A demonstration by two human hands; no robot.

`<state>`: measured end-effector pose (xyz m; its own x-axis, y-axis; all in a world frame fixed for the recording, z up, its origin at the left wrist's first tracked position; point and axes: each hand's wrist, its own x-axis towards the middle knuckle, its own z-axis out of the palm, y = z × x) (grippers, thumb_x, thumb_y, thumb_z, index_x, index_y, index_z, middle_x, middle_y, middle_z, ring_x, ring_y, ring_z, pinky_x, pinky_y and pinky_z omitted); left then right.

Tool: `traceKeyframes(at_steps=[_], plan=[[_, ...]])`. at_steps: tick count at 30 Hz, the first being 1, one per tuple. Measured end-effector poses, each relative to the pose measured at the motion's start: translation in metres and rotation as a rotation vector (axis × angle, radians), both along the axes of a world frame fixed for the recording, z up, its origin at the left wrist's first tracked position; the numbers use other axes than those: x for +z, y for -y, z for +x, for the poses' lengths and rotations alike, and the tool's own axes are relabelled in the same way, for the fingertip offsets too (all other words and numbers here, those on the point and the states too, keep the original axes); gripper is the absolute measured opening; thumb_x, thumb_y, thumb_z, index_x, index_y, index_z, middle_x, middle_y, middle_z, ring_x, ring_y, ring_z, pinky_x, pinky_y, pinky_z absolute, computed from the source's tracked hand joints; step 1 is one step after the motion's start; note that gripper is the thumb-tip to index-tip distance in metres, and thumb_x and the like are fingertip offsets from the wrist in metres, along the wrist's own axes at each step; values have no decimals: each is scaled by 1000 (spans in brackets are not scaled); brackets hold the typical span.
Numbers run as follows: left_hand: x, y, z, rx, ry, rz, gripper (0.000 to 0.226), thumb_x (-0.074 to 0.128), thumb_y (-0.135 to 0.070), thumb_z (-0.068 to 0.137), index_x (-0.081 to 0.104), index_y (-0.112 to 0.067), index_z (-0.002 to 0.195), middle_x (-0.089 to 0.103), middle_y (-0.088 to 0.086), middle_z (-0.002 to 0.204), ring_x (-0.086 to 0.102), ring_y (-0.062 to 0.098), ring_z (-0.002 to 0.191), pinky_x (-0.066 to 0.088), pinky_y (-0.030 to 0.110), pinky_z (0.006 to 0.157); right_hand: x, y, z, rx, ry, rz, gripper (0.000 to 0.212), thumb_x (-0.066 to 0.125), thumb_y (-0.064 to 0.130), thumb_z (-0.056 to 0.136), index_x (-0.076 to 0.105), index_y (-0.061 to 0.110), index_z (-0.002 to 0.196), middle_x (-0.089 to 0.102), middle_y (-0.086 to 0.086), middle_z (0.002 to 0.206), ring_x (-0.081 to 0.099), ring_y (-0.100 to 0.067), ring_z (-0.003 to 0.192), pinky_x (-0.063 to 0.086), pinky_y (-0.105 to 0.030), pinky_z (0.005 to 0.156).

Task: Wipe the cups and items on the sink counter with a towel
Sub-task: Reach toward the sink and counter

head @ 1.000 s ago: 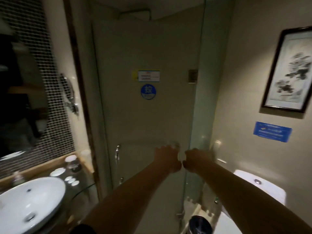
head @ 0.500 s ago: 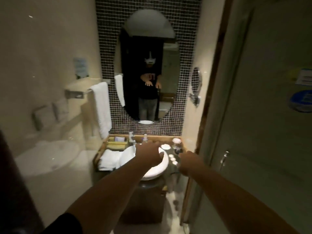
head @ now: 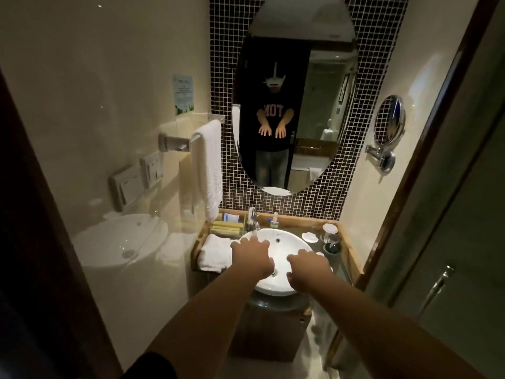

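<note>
left hand (head: 252, 257): palm down, fingers spread, empty, over basin (head: 284, 243) | right hand (head: 307, 268): palm down, fingers loosely curled, empty, over basin | folded towel (head: 214, 251): on counter (head: 352, 258) left of basin | cups (head: 331, 237): on counter right of basin | second towel (head: 208, 165): on wall rail

Right hand (head: 307, 269) is covering small white items on the counter (head: 352, 258); near basin (head: 278, 289) rim is partly hiding.

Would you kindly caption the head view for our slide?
Both empty hands, left and right, reach over the basin; folded towel untouched.
</note>
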<state>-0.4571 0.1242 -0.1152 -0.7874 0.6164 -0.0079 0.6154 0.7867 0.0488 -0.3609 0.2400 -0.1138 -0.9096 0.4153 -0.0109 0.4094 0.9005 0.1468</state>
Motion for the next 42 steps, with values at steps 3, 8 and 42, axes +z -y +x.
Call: traceKeyframes(at_steps=[3, 8, 42], plan=[[-2, -25, -7, -34, 12, 3, 58, 46, -53, 93, 39, -29, 146, 43, 9, 149, 41, 33, 133, 29, 55, 108, 0, -27, -12, -22, 6, -8, 45, 60, 39, 90, 55, 26, 133, 59, -5, 126, 59, -25, 107, 53, -36, 85], [-6, -81, -26, -71, 7, -54, 57, 48, -50, 92, 40, -28, 144, 46, 10, 146, 44, 35, 130, 34, 55, 104, -1, -84, -38, -77, -20, -80, 43, 57, 38, 89, 57, 25, 130, 60, -5, 126, 60, -26, 107, 56, -39, 83], [-121, -335, -343, -162, 112, -160, 57, 42, -46, 94, 32, -29, 147, 30, 12, 154, 33, 35, 133, 33, 55, 102, -83, -347, -335, -125, 87, -259, 53, 41, 44, 98, 37, 27, 147, 40, -9, 148, 38, -33, 130, 44, -50, 100]])
